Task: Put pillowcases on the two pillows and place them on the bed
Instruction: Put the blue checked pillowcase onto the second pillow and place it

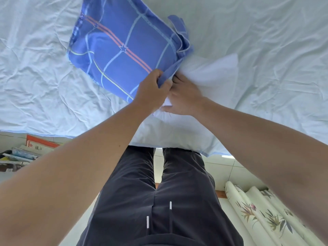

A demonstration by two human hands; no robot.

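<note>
The pillow (204, 73) lies on the bed (35, 77), half inside the blue case (120, 47). The left hand (150, 89) pinches the case's open hem; the right hand (184, 98) presses the pillow with straight fingers. Both things look soft and light; the hem corners seem best to hold.

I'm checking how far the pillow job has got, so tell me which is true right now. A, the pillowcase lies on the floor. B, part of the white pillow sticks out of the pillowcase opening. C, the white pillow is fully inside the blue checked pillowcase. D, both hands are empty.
B: the left hand grips the blue checked pillowcase at its opening, while the white pillow still shows outside it under the right hand.
</note>
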